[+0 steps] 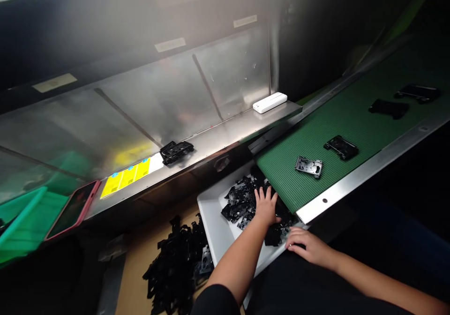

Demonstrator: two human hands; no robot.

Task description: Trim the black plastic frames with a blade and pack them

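Note:
My left hand (pixel 266 207) lies flat, fingers spread, on a heap of black plastic parts (pixel 242 202) in a white tray (pixel 214 226) at the end of a green conveyor belt (pixel 351 118). My right hand (pixel 305 244) rests at the tray's near right edge, fingers curled down on the parts there; what it holds, if anything, is hidden. Several black parts ride the belt, the nearest a greyish one (pixel 309 166), then another black part (pixel 341 146).
A steel ledge (pixel 211 146) runs along the back, bearing one black part (pixel 176 151), a yellow label sheet (pixel 126 176), a white box (pixel 269 102) and a pink-cased phone (pixel 73 209). A green bin (pixel 24 221) sits far left. More black parts (pixel 179 268) are piled below the tray.

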